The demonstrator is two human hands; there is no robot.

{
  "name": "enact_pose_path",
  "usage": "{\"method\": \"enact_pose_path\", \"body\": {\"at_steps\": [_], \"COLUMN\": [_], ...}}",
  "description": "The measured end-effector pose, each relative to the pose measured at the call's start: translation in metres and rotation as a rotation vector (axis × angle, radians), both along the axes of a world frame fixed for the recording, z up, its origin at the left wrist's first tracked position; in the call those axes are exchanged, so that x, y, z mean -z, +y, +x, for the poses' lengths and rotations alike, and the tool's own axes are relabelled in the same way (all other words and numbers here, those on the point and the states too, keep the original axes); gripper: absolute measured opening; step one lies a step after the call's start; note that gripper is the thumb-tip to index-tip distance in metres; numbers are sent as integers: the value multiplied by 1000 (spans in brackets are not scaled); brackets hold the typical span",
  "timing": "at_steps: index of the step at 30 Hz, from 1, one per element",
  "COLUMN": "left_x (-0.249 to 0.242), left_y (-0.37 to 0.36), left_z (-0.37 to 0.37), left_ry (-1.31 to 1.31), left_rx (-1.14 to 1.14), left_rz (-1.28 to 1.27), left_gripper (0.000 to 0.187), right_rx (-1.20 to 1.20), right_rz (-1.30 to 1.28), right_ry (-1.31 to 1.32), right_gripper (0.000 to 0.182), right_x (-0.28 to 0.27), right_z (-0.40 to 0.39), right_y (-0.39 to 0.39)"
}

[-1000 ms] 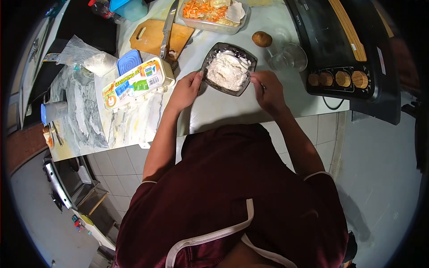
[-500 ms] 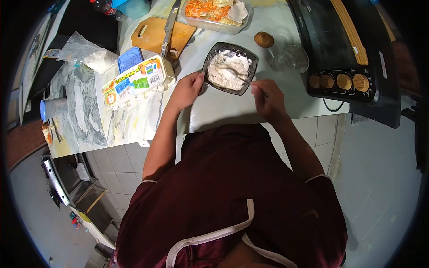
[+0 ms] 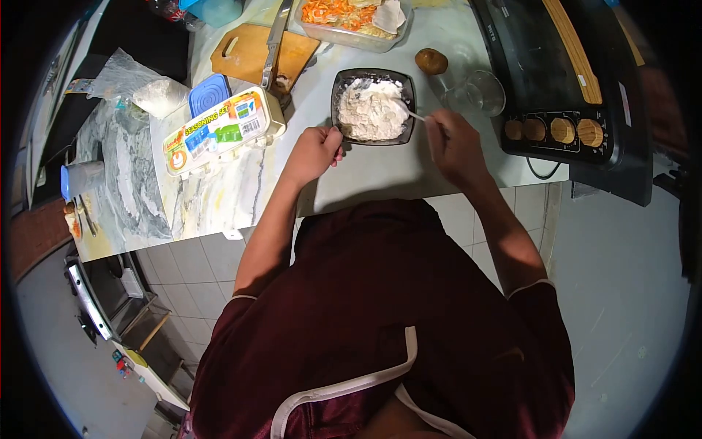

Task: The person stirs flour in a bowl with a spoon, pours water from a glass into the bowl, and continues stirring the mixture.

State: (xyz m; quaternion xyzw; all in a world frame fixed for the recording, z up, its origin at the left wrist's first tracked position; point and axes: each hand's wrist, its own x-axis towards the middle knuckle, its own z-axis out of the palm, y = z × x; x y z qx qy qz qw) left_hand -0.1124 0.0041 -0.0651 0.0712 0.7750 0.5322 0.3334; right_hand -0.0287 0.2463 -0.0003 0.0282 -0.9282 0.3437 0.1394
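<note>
A square dark bowl sits on the table in the head view, holding a white, lumpy flour-like mix. My left hand is closed at the bowl's lower left corner, thumb and fingers pinching its rim. On the other side, my right hand grips a spoon by its handle. The spoon slants over the right rim, its tip in the mix. Behind the bowl to the right lies a brown, egg-shaped item, with a clear glass close by.
A clear tub of shredded vegetables stands behind the bowl. A knife lies across a wooden cutting board. A seasoning set carton, a blue lid and a powder bag are left. A black appliance stands right.
My right hand has moved up and right with the spoon, whose handle now shows more. The bowl has turned slightly and shifted a little left. My left hand stays at its corner.
</note>
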Motion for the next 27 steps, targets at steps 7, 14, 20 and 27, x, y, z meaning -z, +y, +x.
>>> {"method": "enact_pose_path", "body": {"at_steps": [7,14,20,27], "left_x": [-1,11,-11,2], "left_y": [-2,-8,-7,-22], "left_z": [0,-6,-22,-36], "left_ry": [-110,-127,14,89], "left_rx": [21,43,112,136], "left_rz": [40,54,-138,-48], "left_gripper": [42,42,42,33], "right_rx": [455,466,37,-162], "right_rz": [-646,-588,541,493], "right_ry": [-145,-486,-311,-441], "right_gripper": [22,21,12,16], "right_x": [22,7,6,0], "right_z": [29,12,4,-16], "right_y": [-15,4,-14,-27]}}
